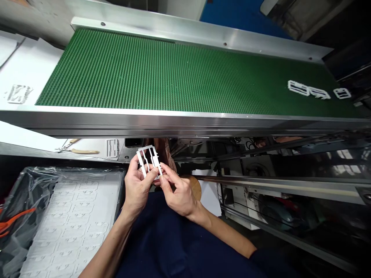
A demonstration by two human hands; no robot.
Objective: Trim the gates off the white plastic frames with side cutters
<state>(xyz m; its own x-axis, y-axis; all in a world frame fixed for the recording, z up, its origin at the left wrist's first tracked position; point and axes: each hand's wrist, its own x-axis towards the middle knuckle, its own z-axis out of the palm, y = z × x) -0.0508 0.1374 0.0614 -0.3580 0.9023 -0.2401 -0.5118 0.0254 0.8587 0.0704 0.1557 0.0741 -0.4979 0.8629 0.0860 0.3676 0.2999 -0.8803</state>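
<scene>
My left hand [139,187] and my right hand [176,189] are raised in front of my chest, holding a white die-cut frame piece [147,160] between them. It is a flat rectangular piece with slotted openings, possibly foam or plastic. My left fingers grip its lower left side. My right thumb and fingers pinch its right edge. Part of its lower end is hidden behind my fingers.
A green cleated conveyor belt [145,73] with steel side rails [179,123] runs across the view, carrying several white cut pieces [308,89] at right. Die-cut white sheets [69,224] lie in clear plastic at lower left, beside orange-handled scissors [14,220].
</scene>
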